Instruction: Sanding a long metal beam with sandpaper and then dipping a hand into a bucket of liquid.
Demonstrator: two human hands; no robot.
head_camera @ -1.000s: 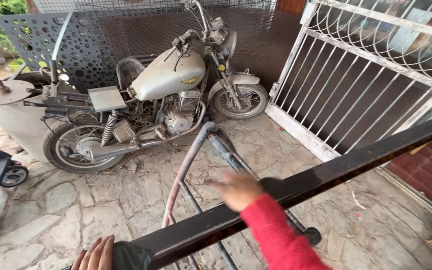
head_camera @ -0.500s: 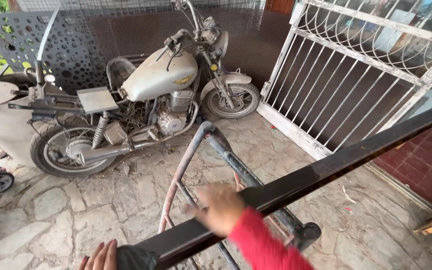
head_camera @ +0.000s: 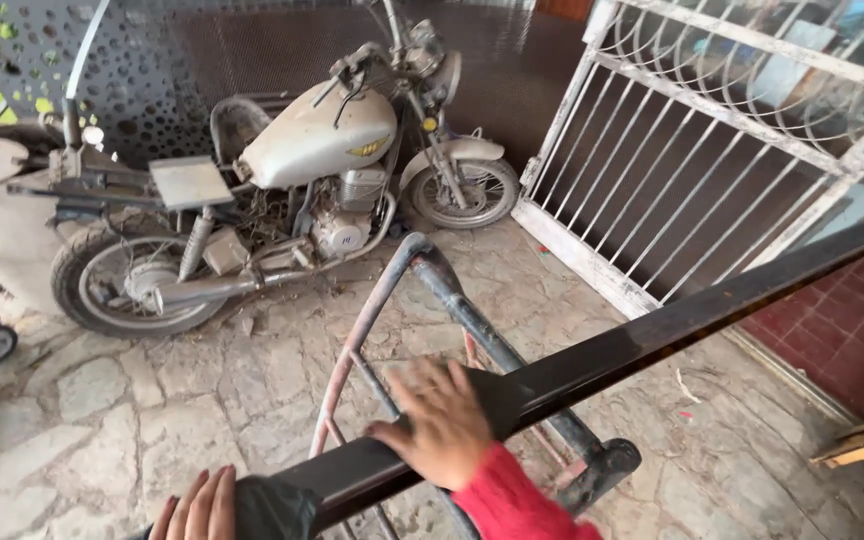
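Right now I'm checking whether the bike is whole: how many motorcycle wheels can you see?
2. The rear wheel stands at the left, near the grey seat pad; the front wheel is right of the engine, close to the white metal gate.

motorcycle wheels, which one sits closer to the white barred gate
The front wheel, the smaller-looking one under the handlebars with the pale mudguard, stands right beside the white barred metal gate. The rear wheel is at the far left, away from it.

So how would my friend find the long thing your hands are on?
Start at the dusty cream motorcycle by the dark wall, then look down, nearest the camera. The black metal bar slants across the view under the right hand; unlike the reddish pipe frame below, it's straight and glossy.
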